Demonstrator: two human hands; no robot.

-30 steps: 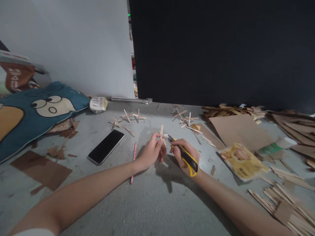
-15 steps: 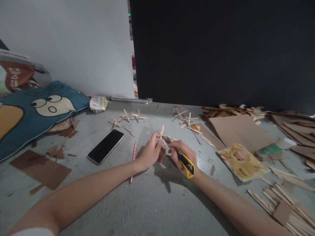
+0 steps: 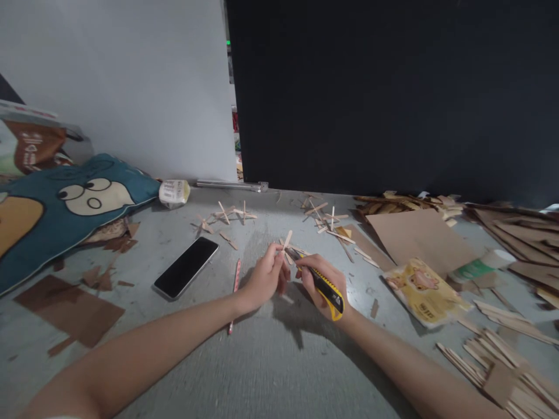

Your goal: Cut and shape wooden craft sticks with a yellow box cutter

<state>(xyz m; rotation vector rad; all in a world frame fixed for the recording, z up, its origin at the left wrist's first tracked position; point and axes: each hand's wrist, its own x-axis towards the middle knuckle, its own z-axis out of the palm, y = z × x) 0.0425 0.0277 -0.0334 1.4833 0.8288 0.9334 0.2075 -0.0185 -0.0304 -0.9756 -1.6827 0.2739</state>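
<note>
My left hand (image 3: 266, 274) pinches a small pale wooden stick (image 3: 287, 239) that points up from the fingertips over the middle of the table. In my right hand (image 3: 326, 285) lies a yellow and black utility knife (image 3: 328, 291), gripped round its handle. Its blade end meets the stick close to my left fingers; whether the edge is in the wood I cannot tell. A pink patterned pencil-like stick (image 3: 237, 279) passes under my left wrist. Left of it a black-screened smartphone (image 3: 187, 267) lies flat.
Crossed wooden stick pieces (image 3: 244, 214) stand at the back. On the right are a yellow packet (image 3: 425, 294), a cardboard sheet (image 3: 423, 238), a green-and-white tube (image 3: 480, 266) and bundled sticks (image 3: 493, 361). A blue cushion (image 3: 78, 215) and cardboard scraps (image 3: 70, 311) lie left.
The view has tilted slightly, so the table's things sit a little lower. The stick leans more to the right. Both hands keep their holds on the stick and the knife.
</note>
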